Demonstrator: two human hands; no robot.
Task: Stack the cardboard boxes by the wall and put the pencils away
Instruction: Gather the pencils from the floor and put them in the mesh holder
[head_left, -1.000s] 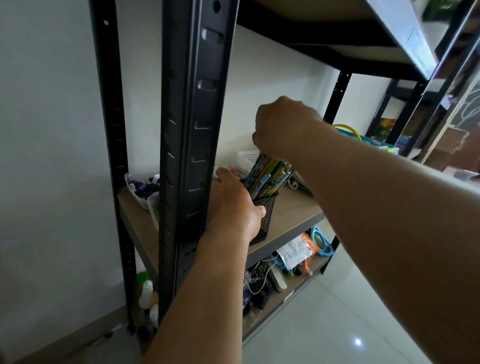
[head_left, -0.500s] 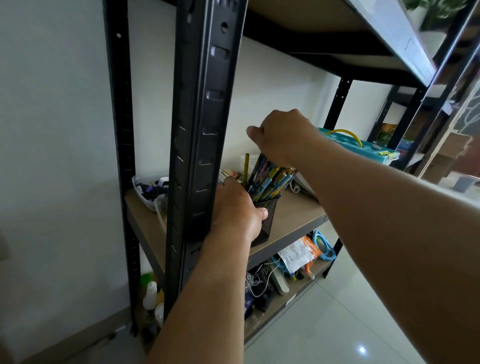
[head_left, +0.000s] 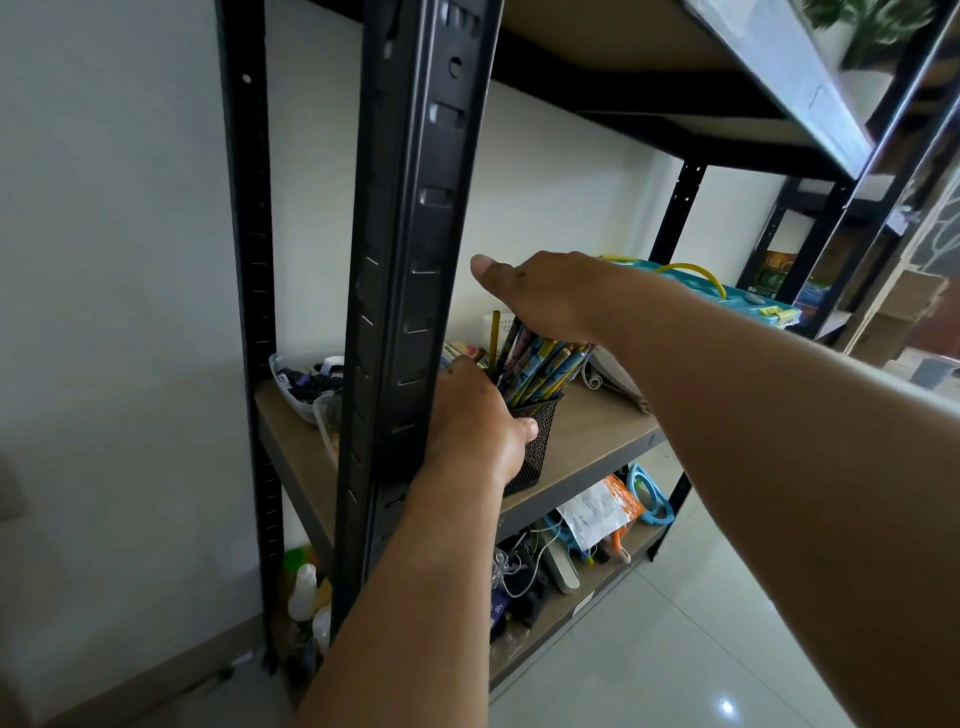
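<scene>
A bundle of patterned pencils (head_left: 535, 369) stands in a black mesh cup (head_left: 540, 441) on the middle wooden shelf (head_left: 597, 431) of a black metal rack. My left hand (head_left: 472, 421) wraps around the left side of the cup. Just above the pencil tops, my right hand (head_left: 550, 296) lies flat, palm down and thumb stretched out, touching them without gripping. Cardboard boxes (head_left: 904, 312) stand blurred at the far right edge, beyond the rack.
The rack's black front post (head_left: 415, 260) rises right beside my left hand. A clear tub of small items (head_left: 306, 384) sits at the shelf's left end and a teal case (head_left: 737, 296) behind my right arm. Cables and bags (head_left: 597, 514) crowd the lower shelf; bottles (head_left: 304, 592) stand below.
My right hand has let go of the pencils and flattened out above them. The pencils now rest in the cup. My left hand stays on the cup.
</scene>
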